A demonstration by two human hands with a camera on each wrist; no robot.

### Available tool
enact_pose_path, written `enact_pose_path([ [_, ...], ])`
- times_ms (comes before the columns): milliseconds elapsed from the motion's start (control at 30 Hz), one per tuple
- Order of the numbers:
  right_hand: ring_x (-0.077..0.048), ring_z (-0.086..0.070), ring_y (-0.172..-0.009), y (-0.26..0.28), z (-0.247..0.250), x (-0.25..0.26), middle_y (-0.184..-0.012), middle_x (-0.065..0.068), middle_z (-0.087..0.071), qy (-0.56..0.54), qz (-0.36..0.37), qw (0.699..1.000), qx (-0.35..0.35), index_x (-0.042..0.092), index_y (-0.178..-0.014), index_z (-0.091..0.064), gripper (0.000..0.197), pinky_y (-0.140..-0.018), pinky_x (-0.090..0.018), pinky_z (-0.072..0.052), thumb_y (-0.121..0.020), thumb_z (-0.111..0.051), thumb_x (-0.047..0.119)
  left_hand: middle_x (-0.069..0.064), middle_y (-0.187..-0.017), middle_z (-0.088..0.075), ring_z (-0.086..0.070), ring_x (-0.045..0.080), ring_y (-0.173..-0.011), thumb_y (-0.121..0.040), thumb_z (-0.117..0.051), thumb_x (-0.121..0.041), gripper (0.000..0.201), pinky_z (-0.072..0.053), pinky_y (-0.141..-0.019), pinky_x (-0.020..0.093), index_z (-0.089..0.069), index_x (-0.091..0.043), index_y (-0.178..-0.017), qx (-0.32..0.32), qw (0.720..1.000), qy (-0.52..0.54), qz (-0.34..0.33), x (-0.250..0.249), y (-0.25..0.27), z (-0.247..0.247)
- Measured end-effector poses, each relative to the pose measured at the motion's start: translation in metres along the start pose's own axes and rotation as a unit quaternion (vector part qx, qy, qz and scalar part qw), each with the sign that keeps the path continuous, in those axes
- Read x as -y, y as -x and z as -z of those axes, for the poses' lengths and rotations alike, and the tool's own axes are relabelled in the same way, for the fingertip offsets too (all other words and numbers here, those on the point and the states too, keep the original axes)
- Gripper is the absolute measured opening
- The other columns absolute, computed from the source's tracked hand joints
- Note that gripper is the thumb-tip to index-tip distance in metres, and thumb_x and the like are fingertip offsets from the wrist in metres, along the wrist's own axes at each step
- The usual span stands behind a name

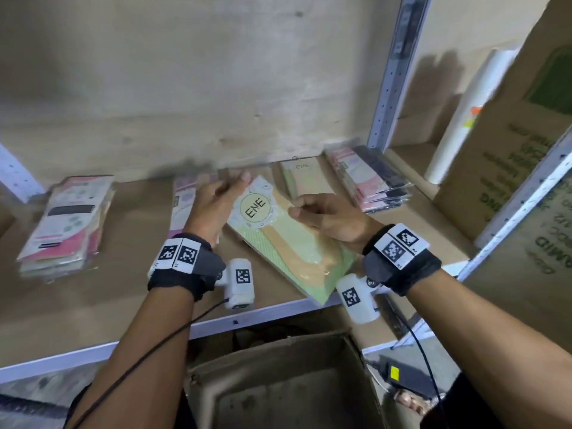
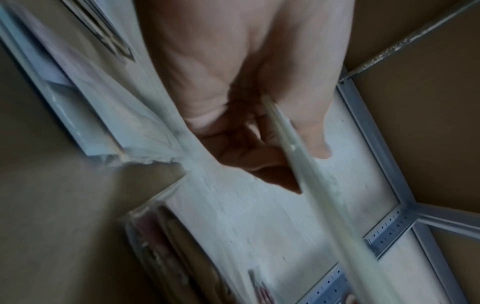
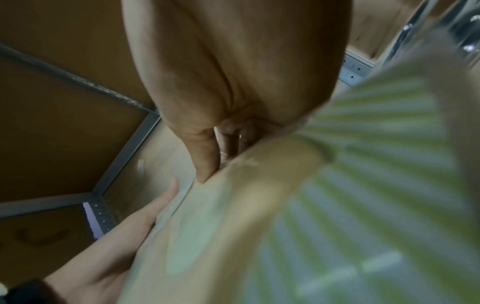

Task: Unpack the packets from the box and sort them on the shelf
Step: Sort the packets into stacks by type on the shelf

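On the far left of the shelf (image 1: 130,292) lies a pile of pink and white packets (image 1: 66,224). Next along, a pale purple packet (image 1: 185,199) peeks out from behind the left hand (image 1: 216,202).

The left hand reaches forward with its fingers mostly straight. The left wrist view shows the thin edge of the green packet (image 1: 288,239) between the thumb and the fingers, so the hand seems to steady that side lightly. How tight the hold is cannot be told.

The green packet, marked ENE, is in the middle, tilted, just above the shelf. Its near corner hangs past the shelf's front edge. The right hand (image 1: 328,218) pinches its right edge, fingers curled round it.

Behind the right hand lies another ENE packet (image 1: 306,178), flat on the shelf. Further right is a pile of pink and black packets (image 1: 368,178). Below the shelf sits the open cardboard box (image 1: 288,391).

The step in hand looks like putting 1 packet with its own kind. The next move probably calls for turning the green packet straight, sliding it back, and laying it on the matching ENE packet.
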State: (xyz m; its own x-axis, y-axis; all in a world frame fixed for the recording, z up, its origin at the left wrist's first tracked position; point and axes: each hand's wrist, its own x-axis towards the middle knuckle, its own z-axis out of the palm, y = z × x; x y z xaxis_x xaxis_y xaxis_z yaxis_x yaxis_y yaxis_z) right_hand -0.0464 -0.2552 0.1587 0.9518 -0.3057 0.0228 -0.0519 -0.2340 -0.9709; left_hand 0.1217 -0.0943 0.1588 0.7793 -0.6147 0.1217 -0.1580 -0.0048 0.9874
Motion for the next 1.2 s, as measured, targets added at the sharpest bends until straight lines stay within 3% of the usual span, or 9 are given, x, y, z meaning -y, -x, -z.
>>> enact_pose_path([
  [100,-0.004,-0.043,-0.061,0.002,0.006,-0.003,-0.074,-0.006,-0.049,0.024,0.001,1.0,-0.018,-0.013,-0.101,-0.063,0.031,-0.06,-0.014,-0.035,-0.098,-0.061,0.018,0.001,-0.101,-0.079,-0.073,0.023,-0.101,-0.089,-0.069,-0.053,0.04,-0.057,-0.095,0.045,-0.078,-0.018,-0.105,-0.02,0.999,-0.046,-0.006,0.009,-0.01,-0.009],
  [267,-0.018,-0.058,-0.086,0.009,0.021,-0.007,-0.095,-0.009,-0.064,0.064,-0.049,0.996,0.047,-0.004,-0.11,-0.065,0.027,-0.084,-0.034,-0.043,-0.092,-0.069,0.016,-0.011,-0.078,-0.078,-0.069,0.002,-0.067,-0.088,-0.072,-0.048,0.025,-0.053,-0.057,0.019,-0.075,-0.026,-0.078,-0.062,0.998,-0.032,0.007,0.016,-0.021,-0.015],
  [400,-0.023,-0.062,-0.094,0.017,0.029,-0.01,-0.104,-0.012,-0.067,0.035,-0.071,0.991,0.105,0.002,-0.111,-0.063,0.019,-0.086,-0.032,-0.049,-0.092,-0.065,0.006,-0.007,-0.08,-0.079,-0.072,0.007,-0.067,-0.087,-0.074,-0.044,0.023,-0.055,-0.057,0.022,-0.076,-0.022,-0.081,-0.062,0.997,0.02,0.039,0.017,-0.021,-0.012],
  [500,-0.027,-0.052,-0.092,0.02,0.027,-0.008,-0.1,-0.017,-0.058,0.017,-0.054,0.992,0.114,-0.012,-0.11,-0.056,0.024,-0.085,-0.039,-0.042,-0.093,-0.063,0.003,-0.009,-0.077,-0.078,-0.072,0.002,-0.066,-0.09,-0.073,-0.037,0.022,-0.053,-0.055,0.016,-0.076,-0.016,-0.095,-0.043,0.995,0.045,0.072,0.019,-0.017,-0.013],
  [633,-0.017,-0.062,-0.091,0.02,0.024,-0.004,-0.1,-0.006,-0.068,0.01,-0.044,0.991,0.125,-0.004,-0.114,-0.061,0.021,-0.085,-0.023,-0.051,-0.094,-0.061,0.001,0.005,-0.098,-0.079,-0.074,0.018,-0.085,-0.089,-0.071,-0.049,0.037,-0.054,-0.076,0.029,-0.074,-0.014,-0.101,-0.05,0.987,0.051,0.144,0.017,-0.015,-0.005],
  [733,-0.025,-0.06,-0.099,0.017,0.022,-0.006,-0.109,-0.02,-0.066,0.002,-0.058,0.995,0.079,-0.008,-0.118,-0.058,0.025,-0.095,-0.038,-0.048,-0.095,-0.059,0.002,0.006,-0.101,-0.079,-0.072,0.022,-0.089,-0.089,-0.063,-0.062,0.053,-0.053,-0.069,0.033,-0.073,-0.014,-0.107,-0.055,0.981,0.089,0.164,0.012,-0.013,0.0],
  [867,-0.007,-0.053,-0.071,0.009,0.016,-0.005,-0.078,0.002,-0.058,-0.069,-0.058,0.995,-0.034,0.012,-0.086,-0.059,0.015,-0.069,-0.017,-0.042,-0.098,-0.055,0.004,0.004,-0.108,-0.078,-0.075,0.018,-0.099,-0.092,-0.06,-0.059,0.047,-0.06,-0.076,0.028,-0.069,-0.021,-0.119,0.023,0.981,0.14,0.135,0.005,-0.003,-0.011],
  [1000,-0.023,-0.054,-0.083,-0.002,0.012,-0.003,-0.088,-0.011,-0.057,-0.156,-0.081,0.978,-0.113,0.006,-0.093,-0.057,0.017,-0.074,-0.034,-0.042,-0.094,-0.046,-0.006,0.009,-0.111,-0.077,-0.076,0.022,-0.095,-0.093,-0.071,-0.025,0.026,-0.061,-0.073,0.027,-0.068,-0.016,-0.117,0.138,0.98,0.063,0.128,0.0,0.009,-0.034],
  [1200,-0.035,-0.063,-0.098,-0.012,0.015,-0.01,-0.108,-0.018,-0.065,-0.088,-0.103,0.976,-0.173,0.007,-0.108,-0.06,0.017,-0.088,-0.046,-0.049,-0.093,-0.056,0.0,0.017,-0.112,-0.068,-0.069,0.018,-0.086,-0.087,-0.073,0.004,0.045,-0.061,-0.069,0.023,-0.062,-0.003,-0.129,0.192,0.973,-0.043,0.118,0.0,0.01,-0.041],
])
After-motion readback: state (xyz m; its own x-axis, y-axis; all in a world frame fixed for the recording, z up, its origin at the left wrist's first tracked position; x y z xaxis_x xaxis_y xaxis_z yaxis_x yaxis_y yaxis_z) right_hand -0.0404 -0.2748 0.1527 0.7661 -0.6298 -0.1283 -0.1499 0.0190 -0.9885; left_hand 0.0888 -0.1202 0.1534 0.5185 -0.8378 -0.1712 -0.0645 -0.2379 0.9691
